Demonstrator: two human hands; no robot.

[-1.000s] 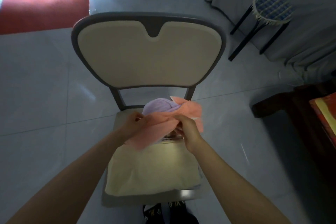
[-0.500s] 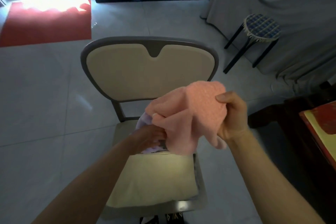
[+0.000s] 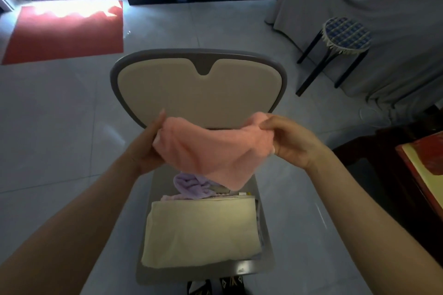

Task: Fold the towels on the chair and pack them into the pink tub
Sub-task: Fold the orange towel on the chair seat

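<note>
Head view shows us early on: our left hand and right hand pinch the pink towel mid-frame, unfolded, others wait on the chair, no tub visible.

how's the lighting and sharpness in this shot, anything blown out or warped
Head view: sunlight under the curtains blows out the floor by the red mat, the rest is dim and bluish; the pink towel held between the left hand and right hand looks soft, likely motion blur; wide-angle bends the chair and forearms outward.
</note>
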